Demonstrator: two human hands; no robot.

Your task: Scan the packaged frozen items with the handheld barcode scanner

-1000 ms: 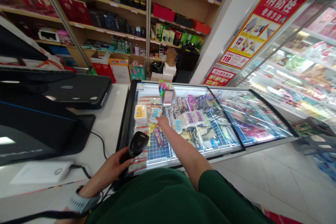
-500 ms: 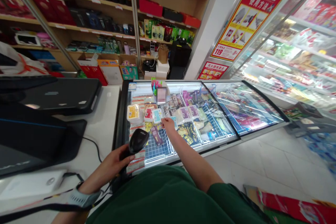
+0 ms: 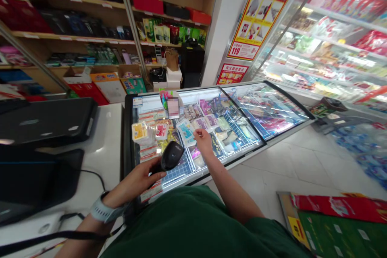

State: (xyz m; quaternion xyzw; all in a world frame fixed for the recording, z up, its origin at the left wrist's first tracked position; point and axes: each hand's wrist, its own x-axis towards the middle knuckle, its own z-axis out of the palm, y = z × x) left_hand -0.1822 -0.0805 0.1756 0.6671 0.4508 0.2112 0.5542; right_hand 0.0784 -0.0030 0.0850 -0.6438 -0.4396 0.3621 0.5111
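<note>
My left hand (image 3: 148,177) is wrapped round the handle of a black barcode scanner (image 3: 172,155), whose head is held over the glass top of a chest freezer (image 3: 133,105). My right hand (image 3: 203,141) pinches the right edge of a flat clear pack with a blue label (image 3: 185,129), just right of the scanner. Left of that pack, similar packs with a red label (image 3: 161,131) and a yellow label (image 3: 139,131) rest on the glass. Purple-labelled packs (image 3: 206,121) show beyond my right hand. A small bin of colourful items (image 3: 165,98) stands at the freezer's far edge.
A white counter (image 3: 105,129) with black equipment (image 3: 51,123) and cables adjoins the freezer on the left. Shelves (image 3: 90,40) and cardboard boxes (image 3: 105,84) stand behind it. A lit display fridge (image 3: 338,44) is at right; a green-and-red stack (image 3: 338,225) sits at lower right.
The view has swung right. My right hand has moved right over the freezer with the blue-labelled pack, away from the red-labelled one. The scanner has shifted right as well, still in my left hand.
</note>
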